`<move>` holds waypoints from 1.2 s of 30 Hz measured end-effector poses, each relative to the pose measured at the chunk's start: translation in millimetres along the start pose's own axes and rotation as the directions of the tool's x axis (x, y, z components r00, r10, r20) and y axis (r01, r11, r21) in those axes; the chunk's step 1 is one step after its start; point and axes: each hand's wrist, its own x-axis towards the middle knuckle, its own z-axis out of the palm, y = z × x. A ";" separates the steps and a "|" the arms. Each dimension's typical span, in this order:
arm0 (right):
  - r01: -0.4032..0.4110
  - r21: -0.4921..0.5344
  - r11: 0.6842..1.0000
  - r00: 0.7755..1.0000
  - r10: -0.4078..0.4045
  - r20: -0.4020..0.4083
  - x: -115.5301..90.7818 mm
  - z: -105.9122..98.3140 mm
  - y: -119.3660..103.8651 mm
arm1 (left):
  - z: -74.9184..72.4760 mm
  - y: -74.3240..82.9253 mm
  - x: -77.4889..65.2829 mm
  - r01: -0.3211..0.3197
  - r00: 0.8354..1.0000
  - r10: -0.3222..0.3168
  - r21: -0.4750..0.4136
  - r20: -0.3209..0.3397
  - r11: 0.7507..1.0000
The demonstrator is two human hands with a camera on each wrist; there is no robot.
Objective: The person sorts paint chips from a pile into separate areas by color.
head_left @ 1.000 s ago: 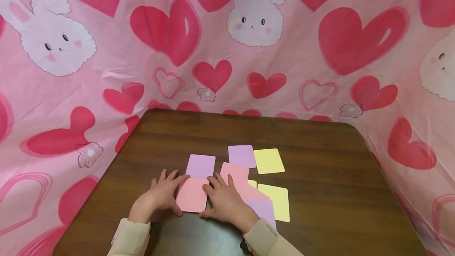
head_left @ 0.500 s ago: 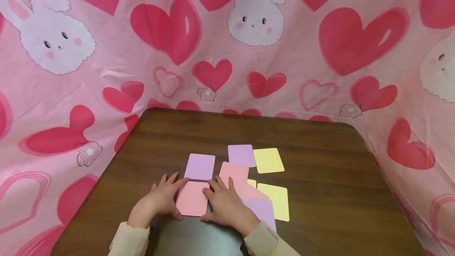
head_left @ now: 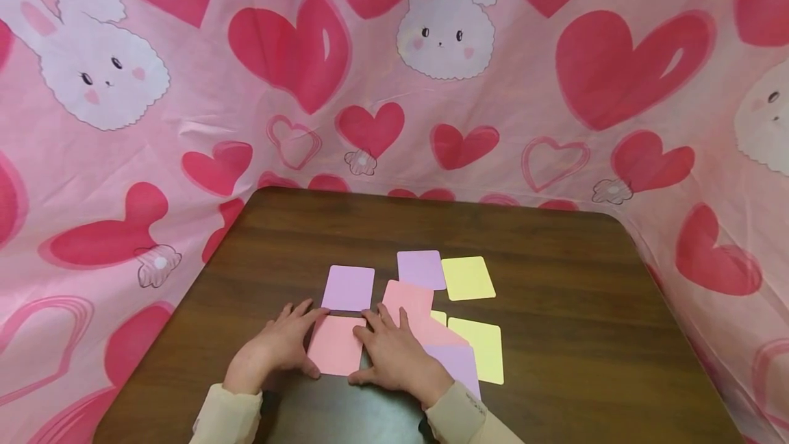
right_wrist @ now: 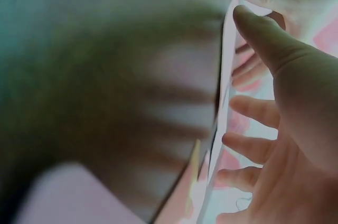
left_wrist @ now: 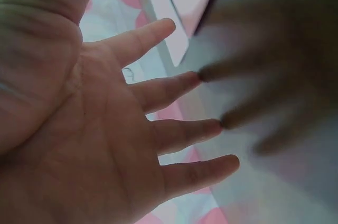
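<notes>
A pink square card with rounded corners [head_left: 336,348] lies flat on the table between both hands. My left hand [head_left: 274,347] rests at its left side, thumb and index fingertip at the edge. The right hand [head_left: 394,358] mirrors this along the right edge. Just beyond the pink card lies a purple card [head_left: 348,288], a narrow gap apart. In the left wrist view the left hand's fingers [left_wrist: 179,133] are spread and fairly straight, tips at the tabletop. The right wrist view shows the right hand [right_wrist: 285,145] with fingers extended too; its thumb tip is near the left thumb.
Right of the hands lie overlapping pink cards [head_left: 409,299], a purple card [head_left: 456,365] partly under the right forearm, and a yellow card [head_left: 479,351]. Farther back are another purple card [head_left: 420,270] and another yellow card [head_left: 468,278]. A pink heart-and-rabbit cloth [head_left: 382,88] encloses the brown table [head_left: 573,307].
The pink card has slid slightly toward the person, so a dark gap now shows between it and the purple card beyond. Both hands stay at its sides, shifted very little.
</notes>
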 end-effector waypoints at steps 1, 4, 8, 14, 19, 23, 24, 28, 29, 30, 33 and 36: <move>-0.001 0.010 1.000 1.000 0.001 -0.001 -0.4 -2.0 1.8 | -2.2 2.1 0.2 -0.004 1.000 0.004 0.004 -0.004 1.000; -0.004 0.036 0.999 1.000 0.003 0.010 -1.1 -8.0 8.2 | -9.7 9.9 0.9 -0.023 1.000 0.023 0.018 -0.017 1.000; -0.001 0.025 1.000 1.000 0.001 0.018 -3.3 -16.3 18.9 | -18.3 22.5 3.3 -0.053 0.998 0.054 0.031 -0.037 0.998; -0.053 0.064 0.997 0.999 0.052 0.017 -13.8 -38.6 36.0 | -26.3 47.7 11.9 -0.138 0.987 0.143 0.075 -0.075 0.988; -0.105 0.086 0.991 0.994 0.102 0.031 -22.7 -51.8 53.9 | -28.7 73.2 27.4 -0.224 0.971 0.229 0.068 -0.068 0.972; -0.137 0.103 0.985 0.990 0.136 0.024 -27.3 -56.7 67.7 | -27.7 90.0 44.3 -0.278 0.957 0.284 0.109 -0.048 0.954; -0.145 0.111 0.983 0.989 0.144 0.019 -28.6 -58.0 70.5 | -27.1 93.6 48.5 -0.282 0.956 0.289 0.116 -0.043 0.952; -0.191 0.152 0.970 0.981 0.191 0.012 -33.0 -60.8 81.3 | -23.4 105.9 62.6 -0.295 0.954 0.299 0.129 -0.010 0.947; -0.203 0.161 0.966 0.979 0.204 0.012 -34.0 -61.3 83.6 | -22.2 108.5 65.5 -0.303 0.952 0.305 0.129 -0.001 0.944; -0.218 0.167 0.962 0.976 0.219 0.015 -34.8 -61.4 86.0 | -21.0 110.9 68.0 -0.303 0.952 0.305 0.133 0.010 0.944; -0.254 0.175 0.951 0.967 0.255 0.017 -35.4 -60.3 92.6 | -17.0 117.2 73.9 -0.302 0.953 0.300 0.151 0.040 0.941; -0.271 0.163 0.949 0.962 0.275 0.003 -34.7 -57.3 96.7 | -13.5 122.5 77.1 -0.295 0.956 0.289 0.166 0.059 0.941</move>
